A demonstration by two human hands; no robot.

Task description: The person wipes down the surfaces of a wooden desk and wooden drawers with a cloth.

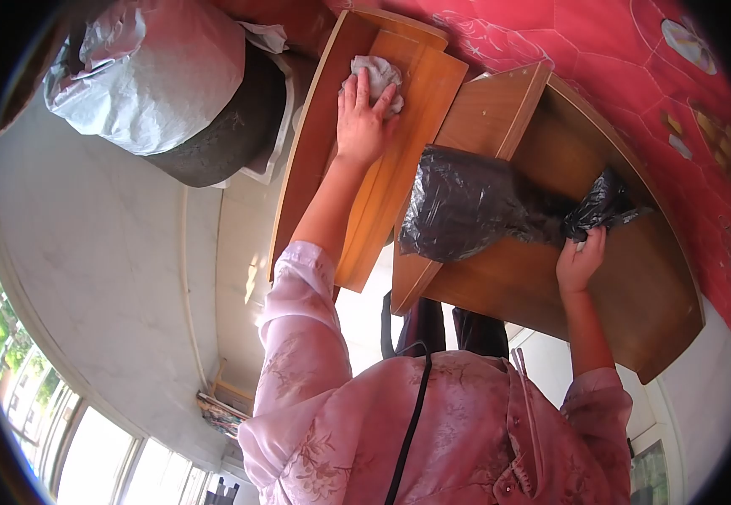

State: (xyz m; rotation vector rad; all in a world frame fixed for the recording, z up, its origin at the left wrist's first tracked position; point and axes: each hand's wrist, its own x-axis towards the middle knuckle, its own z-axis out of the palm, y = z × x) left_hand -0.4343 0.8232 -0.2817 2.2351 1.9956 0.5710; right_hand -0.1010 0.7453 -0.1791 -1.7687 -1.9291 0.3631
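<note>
Left hand: palm down, fairly wide, laid over a crumpled pale cloth.
Cloth: bunched beneath the fingers of the left hand, resting on a wooden surface near its far end.
Right hand: narrow, closed around the gathered end of a black plastic bag; showing a small pale spot by the fingers, too small to tell apart.
Black plastic bag: stretched from the right hand toward the middle, with the broader end nearer the wooden surface; passing in front of a wooden divider, touching or apart impossible to tell; contents hidden.
Wooden surface: long, brown, glossy, bowed along the left edge, lying under the left forearm.
Open wooden cabinet: just right of the wooden surface, curved along the outer edge, below the right hand and the bag.
Sleeves: pink, flower-patterned, ending near the elbows.
Bedspread: red, quilted, spread beyond the cabinet.
Dark round container: left of the wooden surface, topped with silvery sheeting.
Windows: bright, at lower left.
</note>
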